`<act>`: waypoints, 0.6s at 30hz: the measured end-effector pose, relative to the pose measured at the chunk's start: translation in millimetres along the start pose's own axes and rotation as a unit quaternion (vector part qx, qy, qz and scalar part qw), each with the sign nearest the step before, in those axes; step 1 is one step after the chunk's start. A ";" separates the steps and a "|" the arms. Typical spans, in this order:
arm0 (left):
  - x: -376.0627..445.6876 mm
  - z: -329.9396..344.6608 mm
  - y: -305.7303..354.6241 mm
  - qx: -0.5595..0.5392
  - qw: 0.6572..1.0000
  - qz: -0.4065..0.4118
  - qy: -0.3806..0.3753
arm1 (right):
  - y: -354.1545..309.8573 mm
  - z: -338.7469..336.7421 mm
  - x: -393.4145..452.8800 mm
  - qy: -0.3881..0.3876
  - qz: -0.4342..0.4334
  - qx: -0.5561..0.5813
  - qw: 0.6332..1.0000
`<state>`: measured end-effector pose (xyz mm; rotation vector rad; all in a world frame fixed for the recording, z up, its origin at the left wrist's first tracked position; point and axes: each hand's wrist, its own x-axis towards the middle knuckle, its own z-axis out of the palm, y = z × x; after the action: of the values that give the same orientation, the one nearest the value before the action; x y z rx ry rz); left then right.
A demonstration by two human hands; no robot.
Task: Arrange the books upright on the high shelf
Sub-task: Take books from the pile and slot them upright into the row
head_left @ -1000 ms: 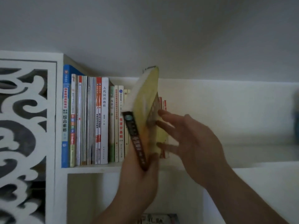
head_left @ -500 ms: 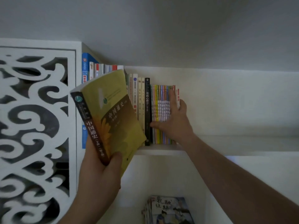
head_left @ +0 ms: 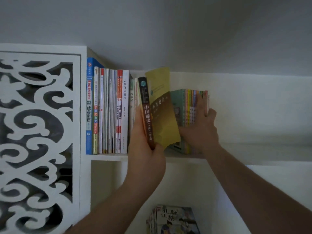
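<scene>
**Books may topple while the yellow one is slotted in**

Books on the high shelf (head_left: 109,157) are the concern, and the risk is judged from nearest to farthest. Nearest, at about 6 o'clock, a stack (head_left: 173,220) lies flat in the lower compartment, not yet shelved. Above it the left hand (head_left: 146,156) is clamped on the lower spine of the yellow book (head_left: 160,108), thumb on the cover, the book tilted with its top toward 1 o'clock and its foot not seen to rest on the board. If it is pushed in at this slant, its corner could be caught on the neighbours and its cover bent. At 3 o'clock from it, the right hand (head_left: 200,125) is pressed against the thin coloured books (head_left: 190,107), fingers around their far side; whether they are truly gripped cannot be told. Should that hold be eased too soon, they would likely fall rightward along the bare shelf. Farthest, at 9 o'clock, the tall row (head_left: 108,112) stands upright against the side panel (head_left: 83,102).
</scene>
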<state>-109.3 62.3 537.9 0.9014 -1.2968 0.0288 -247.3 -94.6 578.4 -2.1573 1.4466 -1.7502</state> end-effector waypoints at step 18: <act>48.5 44.0 -60.6 0.237 0.959 0.127 -0.090 | -3.3 -13.9 -11.0 0.002 -0.058 -0.036 0.998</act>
<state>-99.7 -26.2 544.1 1.1538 -1.6045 0.4880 -255.4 -78.5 576.9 -2.3202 1.4332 -1.7649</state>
